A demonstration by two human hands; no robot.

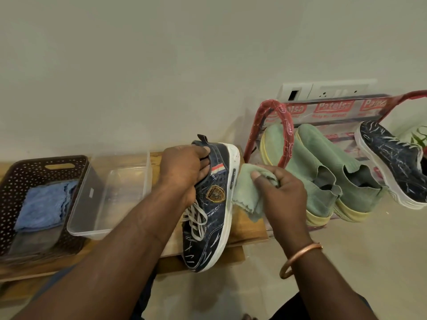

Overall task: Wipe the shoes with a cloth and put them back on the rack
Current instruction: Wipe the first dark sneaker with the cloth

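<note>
Forearms reach in from the bottom of the frame and meet at its centre, over my low wooden table [250, 229]. My left hand [184, 167] comes up from lower left with the wrist bent; its fingers are curled over the collar of a navy sneaker [209, 204], thumb down against the side near the striped band, so the hand is closed on the heel end. The sneaker is tilted on its side, heel toward the wall, toe toward me and hanging past the table's front edge, white laces loose, gold badge facing up.

My right hand [280, 192], a copper bangle [298, 259] on the wrist, comes from lower right. Its fingers are bunched around a pale green cloth [248, 192], thumb pressed on top, and the cloth lies against the sneaker's white sole edge near the heel, a loose corner hanging down.

At right of the frame stands the red-wrapped shoe rack [276, 118], carrying a pair of green slip-on shoes [323, 172] and, just beside them at the far right, the second navy sneaker [392, 160].

At left on the table sit a clear plastic container [108, 197] and a dark perforated basket [13, 192] with a blue cloth [44, 204] inside.
</note>
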